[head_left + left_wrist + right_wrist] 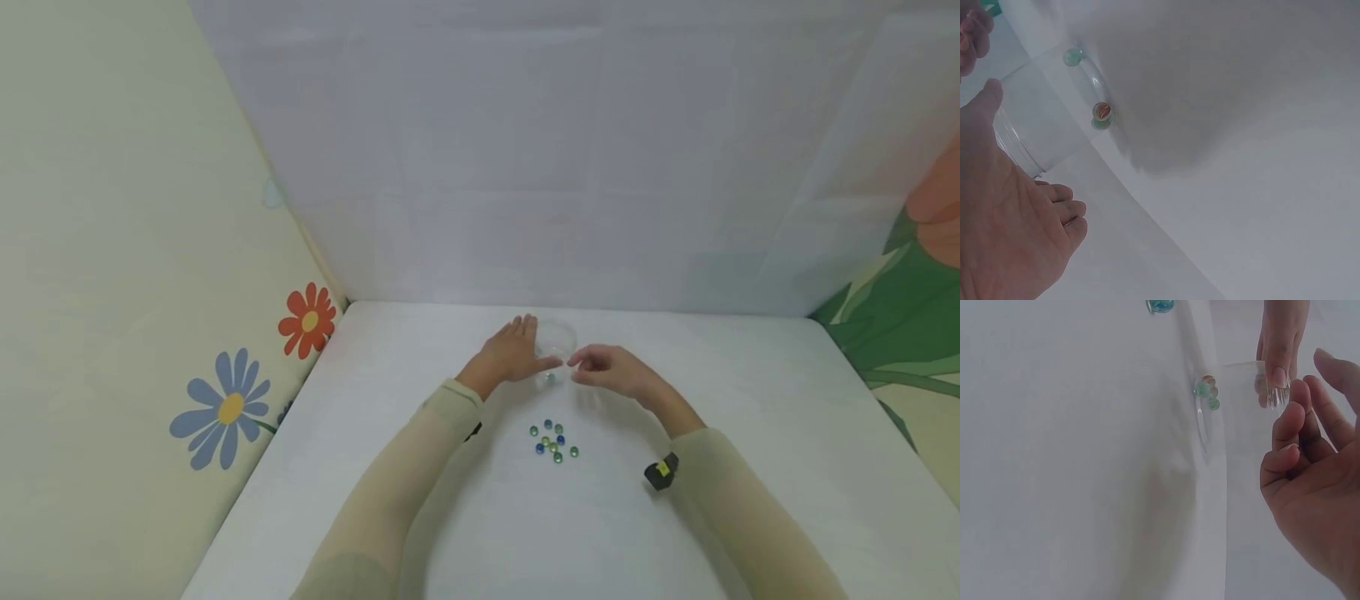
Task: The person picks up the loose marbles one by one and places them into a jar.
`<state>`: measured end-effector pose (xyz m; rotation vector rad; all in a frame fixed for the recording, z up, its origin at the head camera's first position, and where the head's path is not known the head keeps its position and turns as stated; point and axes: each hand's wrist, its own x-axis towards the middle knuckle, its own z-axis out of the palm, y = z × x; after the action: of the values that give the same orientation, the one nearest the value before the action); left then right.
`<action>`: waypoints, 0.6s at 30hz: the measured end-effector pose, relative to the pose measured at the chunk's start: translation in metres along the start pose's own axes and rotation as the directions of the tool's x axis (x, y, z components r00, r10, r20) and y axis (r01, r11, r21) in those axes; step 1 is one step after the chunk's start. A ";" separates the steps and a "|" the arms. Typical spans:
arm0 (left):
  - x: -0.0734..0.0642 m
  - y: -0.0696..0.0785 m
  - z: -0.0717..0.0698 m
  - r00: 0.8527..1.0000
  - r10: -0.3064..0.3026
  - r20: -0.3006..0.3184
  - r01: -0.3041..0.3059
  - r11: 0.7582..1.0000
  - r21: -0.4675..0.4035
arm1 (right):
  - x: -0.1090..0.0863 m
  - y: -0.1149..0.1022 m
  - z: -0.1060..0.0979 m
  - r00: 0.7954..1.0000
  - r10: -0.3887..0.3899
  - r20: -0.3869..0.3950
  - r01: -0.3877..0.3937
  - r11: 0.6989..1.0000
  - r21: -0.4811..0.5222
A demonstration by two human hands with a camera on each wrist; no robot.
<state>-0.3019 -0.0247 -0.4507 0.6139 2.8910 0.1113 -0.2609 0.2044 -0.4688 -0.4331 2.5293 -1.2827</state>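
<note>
A clear glass jar (557, 335) stands upright on the white table. Several glass marbles (1202, 388) lie at its bottom, greenish ones and one with a red-brown swirl (1102, 110). My left hand (513, 353) holds the jar near its rim, thumb (991, 97) on the near side and fingers reaching round behind. Just right of the rim is my right hand (615, 371), its fingers loosely bent and the fingertips (1290, 419) close to the mouth. Nothing shows between the right fingers. Nearer to me, several loose green, blue and yellowish marbles (558, 457) lie in a cluster.
A white cloth wall (487, 167) rises behind the table (495, 533). On the left is a cream panel with printed flowers (231, 408); a green and orange printed panel (915, 308) borders the right side.
</note>
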 end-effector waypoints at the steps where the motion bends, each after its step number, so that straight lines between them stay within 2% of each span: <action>1: 0.000 0.000 0.000 1.000 -0.001 -0.001 0.001 1.000 -0.002 | -0.001 0.000 0.000 1.000 0.001 0.007 -0.001 1.000 -0.005; 18: -0.002 0.003 -0.002 1.000 -0.006 -0.004 0.006 1.000 0.011 | -0.022 0.009 -0.002 0.993 -0.078 0.092 0.080 0.997 -0.016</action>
<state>-0.3000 -0.0231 -0.4480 0.6069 2.8992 0.0966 -0.2432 0.2193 -0.4724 -0.5873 2.4731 -1.2375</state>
